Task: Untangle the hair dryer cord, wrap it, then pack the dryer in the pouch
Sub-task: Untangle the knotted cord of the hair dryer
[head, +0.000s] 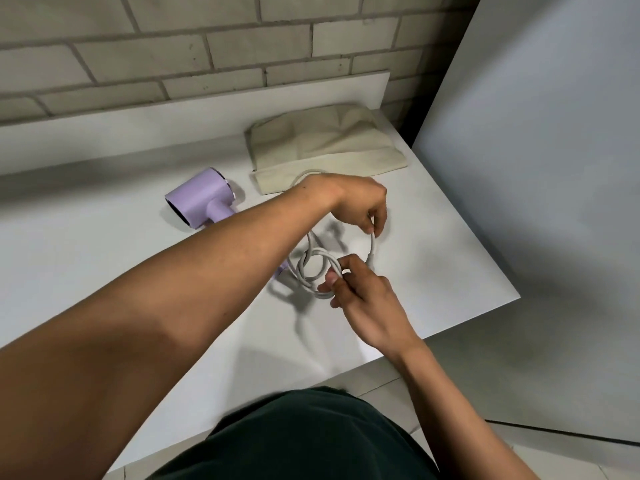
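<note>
A lilac hair dryer [202, 199] lies on its side on the white table [104, 271], its handle running under my left forearm. Its white cord [313, 263] is looped and knotted between my hands, just above the table. My left hand [360, 206] reaches across and pinches the cord near the plug end. My right hand [360, 296] grips the tangled loops from below. A beige cloth pouch [325, 143] lies flat behind my hands, with part of the cord curving over its front edge.
A grey brick wall [173, 46] runs behind the table. A large white panel [536, 168] stands at the right, close to the table's right edge. The table's front edge is near my body, with tiled floor [381, 382] below.
</note>
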`<act>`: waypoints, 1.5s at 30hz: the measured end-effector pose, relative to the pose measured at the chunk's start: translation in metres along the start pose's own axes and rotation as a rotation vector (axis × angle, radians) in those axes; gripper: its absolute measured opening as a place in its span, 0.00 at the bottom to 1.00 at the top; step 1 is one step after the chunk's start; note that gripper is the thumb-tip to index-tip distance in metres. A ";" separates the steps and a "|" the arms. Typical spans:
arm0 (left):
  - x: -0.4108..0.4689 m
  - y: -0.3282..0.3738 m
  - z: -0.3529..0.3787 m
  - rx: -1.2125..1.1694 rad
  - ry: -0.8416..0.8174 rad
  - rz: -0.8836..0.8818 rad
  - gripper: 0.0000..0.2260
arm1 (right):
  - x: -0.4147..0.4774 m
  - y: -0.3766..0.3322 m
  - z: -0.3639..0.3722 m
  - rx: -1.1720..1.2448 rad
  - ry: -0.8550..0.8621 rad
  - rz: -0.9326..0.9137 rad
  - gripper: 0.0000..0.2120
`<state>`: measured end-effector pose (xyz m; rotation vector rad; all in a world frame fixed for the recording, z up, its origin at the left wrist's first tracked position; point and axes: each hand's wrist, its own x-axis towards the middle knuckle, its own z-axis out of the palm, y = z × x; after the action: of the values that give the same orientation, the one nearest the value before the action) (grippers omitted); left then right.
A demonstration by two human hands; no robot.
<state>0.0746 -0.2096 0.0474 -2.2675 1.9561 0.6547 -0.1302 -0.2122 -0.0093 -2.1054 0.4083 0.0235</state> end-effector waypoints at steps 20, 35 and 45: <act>-0.154 0.027 0.044 -0.762 1.038 -0.597 0.16 | 0.007 -0.002 0.001 0.104 -0.010 0.033 0.05; -0.174 0.060 0.148 -0.889 0.730 -0.566 0.07 | 0.013 -0.018 -0.014 0.068 0.014 -0.072 0.11; -0.194 0.060 0.145 -0.787 0.812 -0.645 0.05 | 0.067 -0.025 -0.042 -0.756 -0.112 -0.886 0.09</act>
<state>-0.0400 0.0066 -0.0008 -3.8501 0.9766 0.4950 -0.0657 -0.2535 0.0218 -2.8277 -0.7371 -0.2557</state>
